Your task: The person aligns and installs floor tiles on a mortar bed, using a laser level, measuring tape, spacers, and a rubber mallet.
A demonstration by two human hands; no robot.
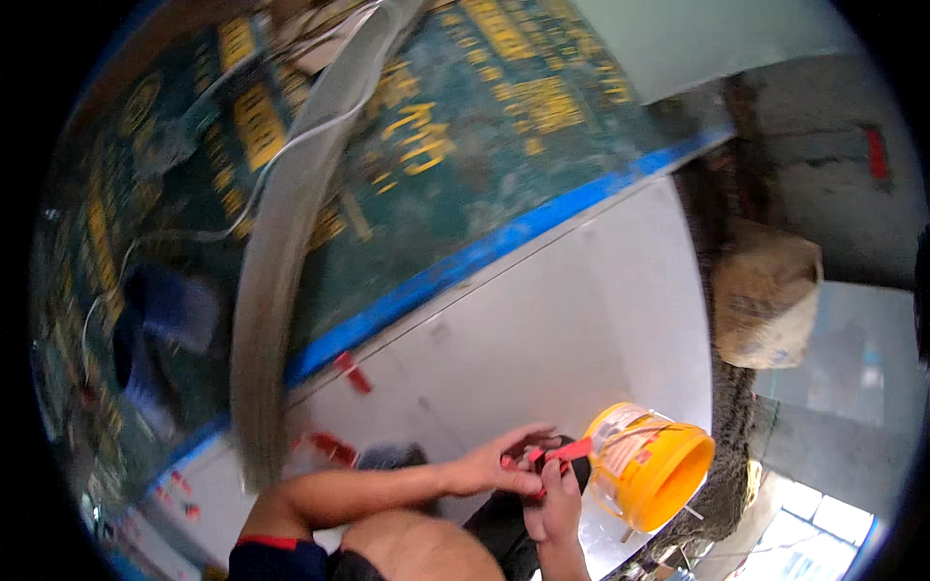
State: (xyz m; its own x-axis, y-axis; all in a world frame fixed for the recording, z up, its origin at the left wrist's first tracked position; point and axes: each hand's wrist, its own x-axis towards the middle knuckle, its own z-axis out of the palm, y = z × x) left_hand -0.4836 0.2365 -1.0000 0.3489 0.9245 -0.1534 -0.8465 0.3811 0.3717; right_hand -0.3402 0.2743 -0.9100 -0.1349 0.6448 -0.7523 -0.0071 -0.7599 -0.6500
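Note:
In front of my knees my two hands meet over small red plastic pieces that look like tile-levelling wedges. My right hand pinches one red wedge, its wide end pointing toward the bucket. Fingers of my left hand curl against another bit of red plastic, partly covered by the fingers. Whether the two pieces are joined, I cannot tell. Close by on the right, a yellow-orange bucket leans tilted, its mouth facing the lower right.
Pale large tiles lie under me, with a loose red wedge and more red pieces on them. Blue tape edges a green printed floor cover. A long grey metal straightedge crosses it. Wet mortar and a paper sack border the right.

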